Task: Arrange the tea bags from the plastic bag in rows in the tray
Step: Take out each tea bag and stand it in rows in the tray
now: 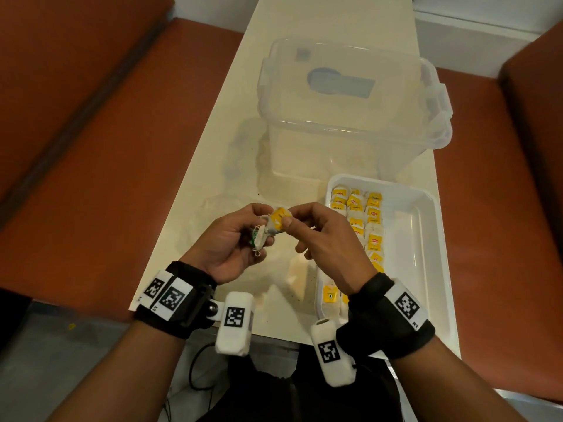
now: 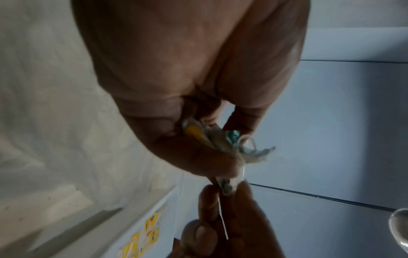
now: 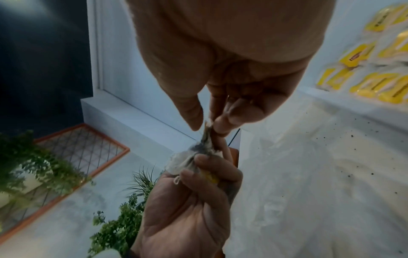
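Over the table's near part my left hand [image 1: 243, 239] grips a small bunch of tea bags [image 1: 260, 237] with strings and a green tag. My right hand [image 1: 297, 222] pinches one tea bag [image 1: 279, 217] with a yellow tag between thumb and forefinger, still touching the bunch. The left wrist view shows the bunch [image 2: 212, 139] in my curled fingers and the pinched bag [image 2: 229, 186] below it. The white tray [image 1: 426, 239] sits at the right, with tea bags [image 1: 367, 220] in rows along its left side. A crumpled clear plastic bag [image 1: 240, 178] lies under and beyond my hands.
A large clear plastic storage box [image 1: 350, 117] with side latches stands behind the tray and the bag. The narrow white table [image 1: 195, 208] runs between red-brown seats [image 1: 91, 147]. The tray's right half is bare white.
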